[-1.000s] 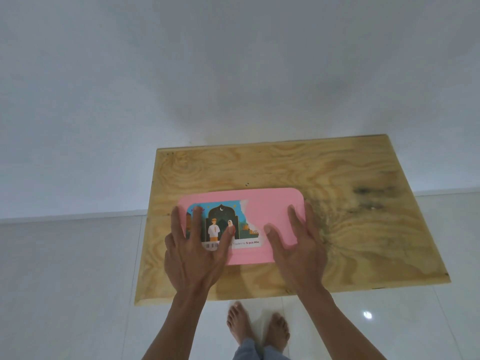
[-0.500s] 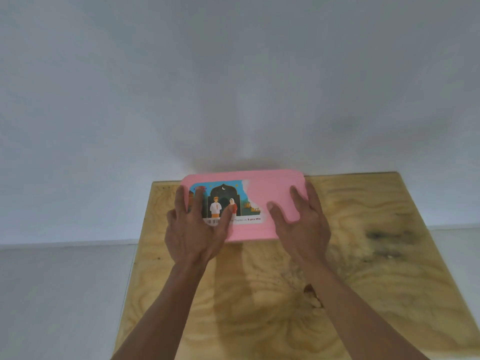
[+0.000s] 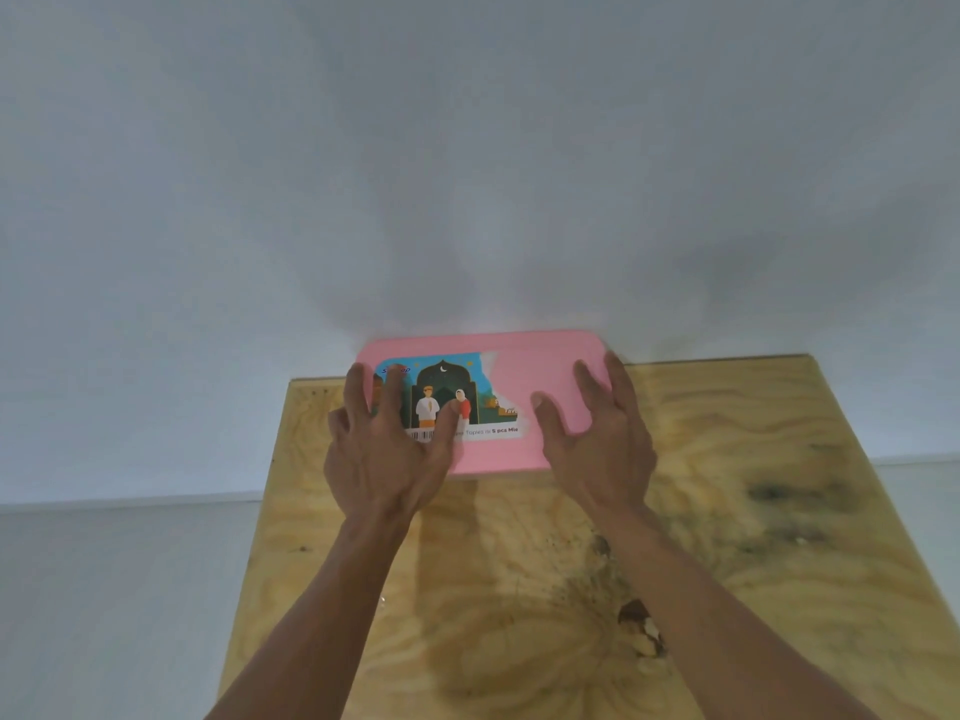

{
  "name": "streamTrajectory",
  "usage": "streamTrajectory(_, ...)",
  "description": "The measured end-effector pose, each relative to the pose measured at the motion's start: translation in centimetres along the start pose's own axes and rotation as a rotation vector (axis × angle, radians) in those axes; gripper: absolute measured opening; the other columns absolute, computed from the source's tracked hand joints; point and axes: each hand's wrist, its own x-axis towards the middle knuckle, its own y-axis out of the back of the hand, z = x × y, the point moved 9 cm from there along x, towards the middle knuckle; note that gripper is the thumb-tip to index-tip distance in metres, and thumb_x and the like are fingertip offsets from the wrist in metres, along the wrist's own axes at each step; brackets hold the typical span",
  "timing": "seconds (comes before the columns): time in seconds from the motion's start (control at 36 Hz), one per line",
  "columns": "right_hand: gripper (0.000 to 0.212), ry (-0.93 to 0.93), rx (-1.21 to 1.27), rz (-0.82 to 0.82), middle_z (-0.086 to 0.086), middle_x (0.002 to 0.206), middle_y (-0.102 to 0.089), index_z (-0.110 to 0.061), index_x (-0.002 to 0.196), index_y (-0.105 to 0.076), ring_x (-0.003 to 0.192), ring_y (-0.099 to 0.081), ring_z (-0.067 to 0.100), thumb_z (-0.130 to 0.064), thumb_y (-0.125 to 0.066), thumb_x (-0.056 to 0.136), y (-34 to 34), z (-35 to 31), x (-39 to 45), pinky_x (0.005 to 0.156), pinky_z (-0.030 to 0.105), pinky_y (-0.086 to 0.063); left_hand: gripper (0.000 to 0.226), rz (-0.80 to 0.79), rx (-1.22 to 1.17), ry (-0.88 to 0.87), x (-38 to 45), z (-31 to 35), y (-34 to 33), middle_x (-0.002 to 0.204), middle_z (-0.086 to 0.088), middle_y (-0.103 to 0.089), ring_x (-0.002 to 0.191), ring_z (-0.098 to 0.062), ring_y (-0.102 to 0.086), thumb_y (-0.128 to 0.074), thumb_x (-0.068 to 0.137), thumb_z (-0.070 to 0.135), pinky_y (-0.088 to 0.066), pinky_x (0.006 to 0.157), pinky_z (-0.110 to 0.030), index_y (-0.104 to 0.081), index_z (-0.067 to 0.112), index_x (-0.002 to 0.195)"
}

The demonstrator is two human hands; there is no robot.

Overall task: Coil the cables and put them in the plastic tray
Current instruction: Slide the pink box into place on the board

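At the plywood table's far edge, your left hand and right hand press spread, flat fingers on the pink tray, gripping nothing.

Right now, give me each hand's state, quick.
Left hand: open, fingers spread flat on the pink tray, gripping nothing.
Right hand: open, fingers resting on the tray's right side, gripping nothing.

tray on table's far edge
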Motion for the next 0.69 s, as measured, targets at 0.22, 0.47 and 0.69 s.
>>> streamTrajectory(0.22,0.059,0.049,-0.065,-0.056,-0.007,0.163,-0.025,-0.028,0.147,-0.044,0.144,-0.032,0.026,-0.051,-0.055,0.094,-0.5,-0.6,-0.3,0.101,0.047,-0.046,0.073,-0.017,0.018,-0.078,0.0,-0.1,-1.0,0.167,0.0,-0.023,0.152,-0.029,-0.019,-0.043,0.092,0.07,-0.042,0.103,-0.052,-0.04,0.026,0.15)
streamTrajectory(0.47,0.061,0.045,-0.11,-0.163,-0.01,0.166,-0.012,-0.031,0.153,-0.032,0.149,-0.022,0.023,-0.053,-0.045,0.098,-0.4,-0.8,-0.5,0.105,0.047,-0.043,0.073,-0.081,0.041,-0.095,0.0,-0.1,-1.2,0.169,-0.001,-0.015,0.156,-0.025,-0.007,-0.037,0.097,0.065,-0.027,0.115,-0.052,-0.029,0.023,0.156)
streamTrajectory(0.69,0.064,0.068,-0.116,-0.188,-0.004,0.166,-0.013,-0.028,0.154,-0.029,0.152,-0.013,0.023,-0.053,-0.044,0.098,-0.8,-0.5,-0.5,0.114,0.047,-0.033,0.065,-0.104,0.029,-0.109,-0.1,0.2,-1.1,0.169,-0.002,-0.016,0.157,-0.026,-0.005,-0.026,0.102,0.056,-0.018,0.121,-0.056,-0.03,0.02,0.157)
